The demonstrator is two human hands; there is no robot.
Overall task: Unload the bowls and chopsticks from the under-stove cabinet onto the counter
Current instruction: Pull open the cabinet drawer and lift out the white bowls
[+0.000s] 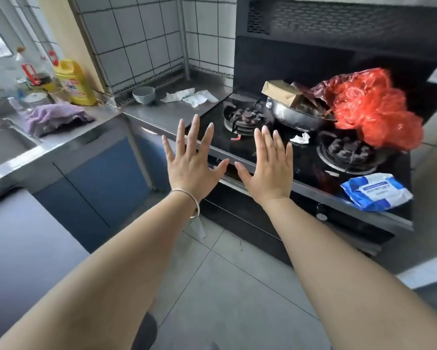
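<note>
Both my hands are held out flat in the air in front of the black stove, fingers spread, holding nothing. My left hand wears a bracelet at the wrist; my right hand is beside it. Below the stove top, the dark under-stove cabinet front is closed, so its contents are hidden. One grey bowl stands on the steel counter left of the stove. No chopsticks are visible.
On the stove sit a metal pan with a cardboard box, a red plastic bag and a blue wipes pack. Crumpled tissues lie on the counter. At left are a yellow bottle, a purple cloth and a sink.
</note>
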